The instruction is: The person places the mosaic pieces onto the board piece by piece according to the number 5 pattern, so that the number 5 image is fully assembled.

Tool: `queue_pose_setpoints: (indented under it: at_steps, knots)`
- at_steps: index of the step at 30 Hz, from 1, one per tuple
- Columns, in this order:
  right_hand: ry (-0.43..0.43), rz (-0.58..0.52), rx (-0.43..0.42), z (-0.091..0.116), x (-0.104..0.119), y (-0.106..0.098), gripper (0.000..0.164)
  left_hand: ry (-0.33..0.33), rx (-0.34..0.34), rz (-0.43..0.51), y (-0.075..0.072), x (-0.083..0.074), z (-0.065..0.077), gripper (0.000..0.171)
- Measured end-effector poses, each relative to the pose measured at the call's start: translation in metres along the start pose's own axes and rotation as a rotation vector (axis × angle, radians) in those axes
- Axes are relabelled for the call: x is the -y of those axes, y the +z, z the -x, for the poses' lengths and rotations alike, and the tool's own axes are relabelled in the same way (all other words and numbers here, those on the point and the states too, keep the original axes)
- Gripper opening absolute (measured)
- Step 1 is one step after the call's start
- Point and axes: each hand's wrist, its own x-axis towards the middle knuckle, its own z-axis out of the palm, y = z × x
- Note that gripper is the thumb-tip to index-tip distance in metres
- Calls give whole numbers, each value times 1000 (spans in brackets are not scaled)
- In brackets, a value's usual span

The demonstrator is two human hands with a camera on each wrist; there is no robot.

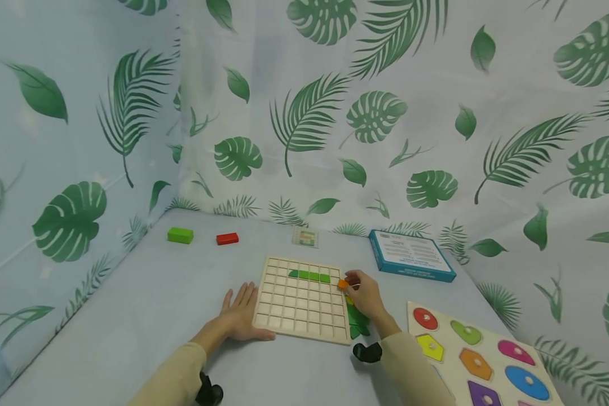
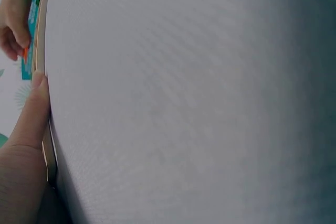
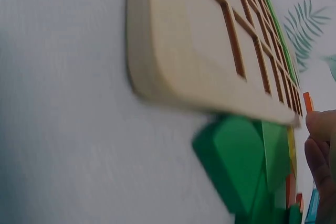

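Pinching an orange piece point(image 1: 342, 284) between thumb and fingers, the right hand point(image 1: 365, 294) is at the right edge of the wooden grid board point(image 1: 299, 310), near the green row point(image 1: 309, 276) in its upper cells. Fingers extended and gripping nothing, the left hand point(image 1: 242, 317) rests at the board's near left corner; loose green pieces point(image 1: 356, 320) lie along its right side.

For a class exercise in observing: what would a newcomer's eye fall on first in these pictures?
Probably the green leaf-printed backdrop filling the head view's upper part. Next, the wooden grid board at centre bearing a row of green pieces, with the left hand at its near-left corner and the right hand pinching an orange block by its right edge. The colourful knob puzzle board, lower right, also stands out.
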Motion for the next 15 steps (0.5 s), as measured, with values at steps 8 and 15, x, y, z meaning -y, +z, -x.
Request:
queue_pose_setpoints:
  at_steps: [8, 15]
  knots:
    - [-131, -94, 56, 0, 26, 31, 30, -11, -7, 4, -6, 7, 10, 124]
    - [-167, -85, 75, -7, 36, 39, 30, 30, -11, 40, -3, -1, 4, 126]
